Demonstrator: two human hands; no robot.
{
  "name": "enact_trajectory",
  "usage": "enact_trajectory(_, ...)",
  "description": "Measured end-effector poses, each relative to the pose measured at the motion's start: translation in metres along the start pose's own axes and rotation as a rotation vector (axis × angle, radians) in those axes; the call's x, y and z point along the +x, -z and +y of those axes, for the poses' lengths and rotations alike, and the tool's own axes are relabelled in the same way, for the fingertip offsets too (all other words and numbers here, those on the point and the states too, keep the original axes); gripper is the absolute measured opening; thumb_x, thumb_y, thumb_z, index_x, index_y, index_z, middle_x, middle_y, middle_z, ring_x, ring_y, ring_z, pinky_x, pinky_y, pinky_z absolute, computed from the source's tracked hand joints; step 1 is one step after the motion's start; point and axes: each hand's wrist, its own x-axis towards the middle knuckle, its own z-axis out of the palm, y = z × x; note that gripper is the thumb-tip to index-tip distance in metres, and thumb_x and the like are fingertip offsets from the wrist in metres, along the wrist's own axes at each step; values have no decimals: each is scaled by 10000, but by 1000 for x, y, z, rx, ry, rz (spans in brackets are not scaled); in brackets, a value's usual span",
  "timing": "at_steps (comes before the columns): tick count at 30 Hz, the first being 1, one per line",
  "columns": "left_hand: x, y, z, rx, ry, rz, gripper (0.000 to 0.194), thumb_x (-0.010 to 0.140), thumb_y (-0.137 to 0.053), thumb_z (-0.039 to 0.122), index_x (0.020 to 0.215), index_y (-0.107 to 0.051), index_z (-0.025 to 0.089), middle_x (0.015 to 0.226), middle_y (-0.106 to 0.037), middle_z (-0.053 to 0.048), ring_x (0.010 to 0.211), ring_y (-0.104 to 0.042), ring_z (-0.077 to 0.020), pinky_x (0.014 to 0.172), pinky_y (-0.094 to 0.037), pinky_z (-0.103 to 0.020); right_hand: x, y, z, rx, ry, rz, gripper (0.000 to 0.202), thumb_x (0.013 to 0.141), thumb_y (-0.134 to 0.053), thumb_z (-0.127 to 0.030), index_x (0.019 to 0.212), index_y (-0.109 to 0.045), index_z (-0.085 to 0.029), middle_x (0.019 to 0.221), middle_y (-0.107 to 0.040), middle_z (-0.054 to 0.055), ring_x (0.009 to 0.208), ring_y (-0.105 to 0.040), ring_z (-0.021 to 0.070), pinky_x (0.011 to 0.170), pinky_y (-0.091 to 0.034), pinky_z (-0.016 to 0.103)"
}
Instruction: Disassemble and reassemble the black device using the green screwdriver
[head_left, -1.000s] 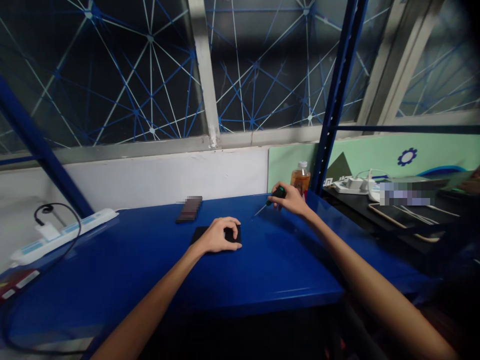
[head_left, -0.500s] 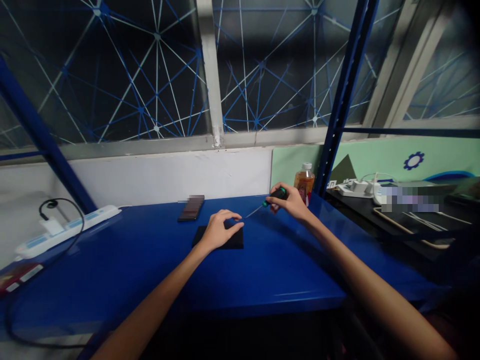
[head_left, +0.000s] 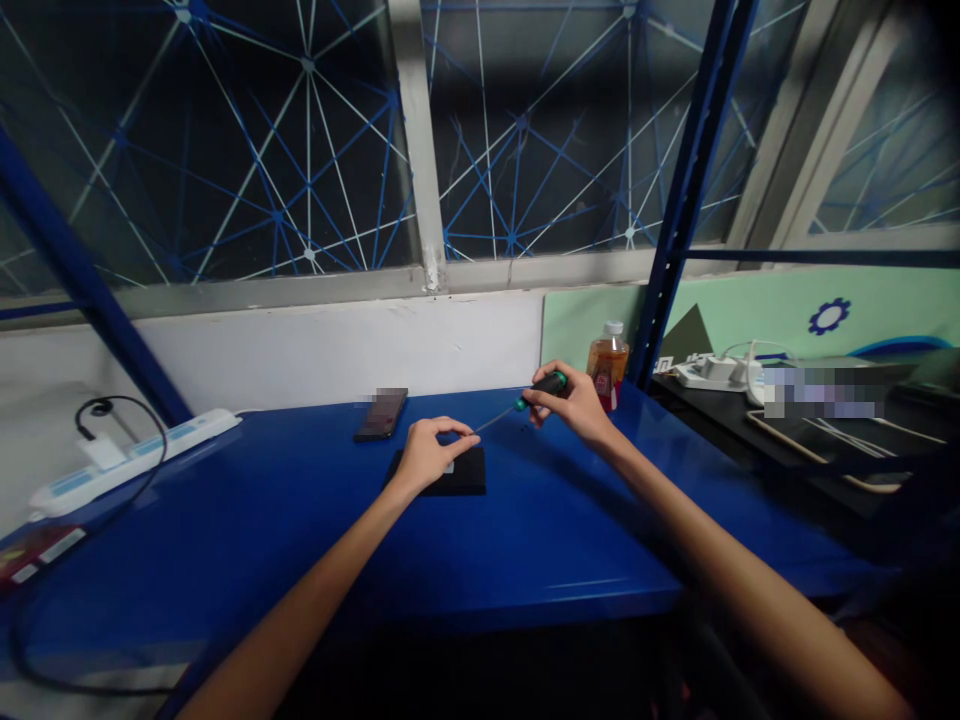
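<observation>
Right hand (head_left: 574,403): closed around the handle of a slim green-and-black screwdriver (head_left: 544,388), slanted so its tip can be reached.
Left hand (head_left: 426,452): pinched at that tip, apparently so it is steadied.
Flat black rectangular pad (head_left: 469,480): laid beneath the left hand on the glossy blue tabletop (head_left: 570,525).

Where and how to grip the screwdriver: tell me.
Probably best to take the screwdriver by its thick handle, from the right, as the right hand does: it slants, handle raised, thin shaft running down-left toward the left hand.
</observation>
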Motion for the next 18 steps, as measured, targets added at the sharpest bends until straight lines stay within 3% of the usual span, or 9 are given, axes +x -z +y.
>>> enact_trajectory(18,-3,-1,3,89,-167,105,141,804,-672,312,759,-733,194,787,-720,-34,716,-670,-179,706,-525,-296,-2,-1,-3,-26,48,19,360,682,-762,-371,837,-480,-211,529,-612,-29,426,-607,162,444,-509,295)
